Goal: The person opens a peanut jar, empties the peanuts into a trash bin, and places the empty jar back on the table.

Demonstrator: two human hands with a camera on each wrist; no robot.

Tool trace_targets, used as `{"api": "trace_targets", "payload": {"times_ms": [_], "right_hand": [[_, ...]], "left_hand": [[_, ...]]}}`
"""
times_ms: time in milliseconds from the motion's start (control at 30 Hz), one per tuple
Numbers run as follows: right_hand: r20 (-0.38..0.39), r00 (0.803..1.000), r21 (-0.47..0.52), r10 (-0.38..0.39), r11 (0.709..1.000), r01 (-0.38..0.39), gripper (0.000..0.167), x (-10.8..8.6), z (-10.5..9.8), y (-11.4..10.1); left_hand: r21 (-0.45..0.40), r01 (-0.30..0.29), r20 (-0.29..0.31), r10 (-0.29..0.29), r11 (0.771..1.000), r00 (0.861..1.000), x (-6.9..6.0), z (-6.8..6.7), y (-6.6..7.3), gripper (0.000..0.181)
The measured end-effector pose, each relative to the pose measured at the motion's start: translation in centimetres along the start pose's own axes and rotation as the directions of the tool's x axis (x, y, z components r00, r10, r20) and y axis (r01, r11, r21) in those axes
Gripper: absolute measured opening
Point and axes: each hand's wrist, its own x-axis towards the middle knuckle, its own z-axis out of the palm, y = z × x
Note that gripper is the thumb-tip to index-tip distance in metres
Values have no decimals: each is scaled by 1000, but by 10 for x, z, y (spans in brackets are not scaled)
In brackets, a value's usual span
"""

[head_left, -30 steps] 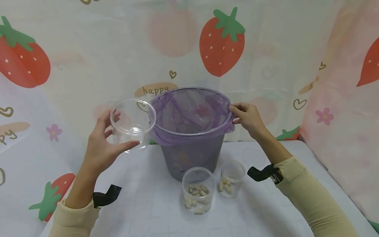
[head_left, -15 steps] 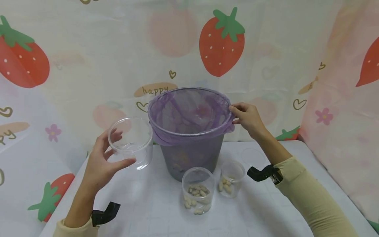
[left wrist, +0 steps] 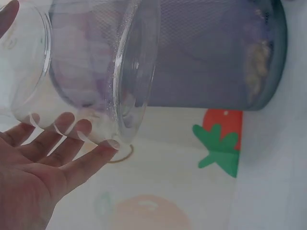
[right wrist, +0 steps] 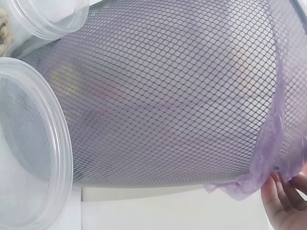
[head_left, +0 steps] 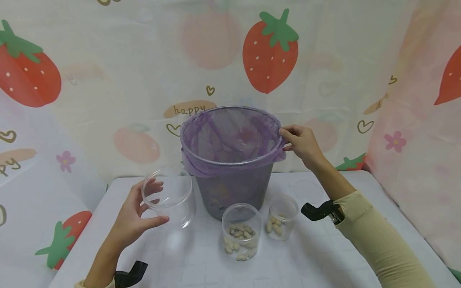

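One clear, round plastic cup (head_left: 174, 205) sits in the left hand (head_left: 135, 218) beside a dark mesh bin (head_left: 235, 190), thumb and fingers around its sides, presumably keeping its mouth free; the right hand (head_left: 301, 145) pinches the translucent purple bag (head_left: 230, 138) at the bin's rim, probably steadying it.

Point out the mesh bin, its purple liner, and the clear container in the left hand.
mesh bin (head_left: 234, 189): head view, front wall
purple liner (head_left: 230, 136): head view, inner back wall
clear container (head_left: 180, 213): head view, front wall below rim
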Motion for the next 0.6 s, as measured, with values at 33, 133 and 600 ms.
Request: {"api": "trace_targets", "payload": {"times_ms": [33, 133, 600], "right_hand": [[-2, 1000, 0, 0, 1000, 0, 41, 0, 0, 0], [-6, 1000, 0, 1, 1000, -1, 40, 0, 0, 1], [-14, 1000, -8, 2, 1000, -3, 40, -1, 1, 0]], "left_hand": [[-1, 8, 1, -8, 1000, 1000, -2, 1, -3, 92], [20, 34, 0, -34, 999, 999, -7, 3, -11, 91], [144, 183, 32, -189, 972, 981, -28, 13, -40, 93]]}}
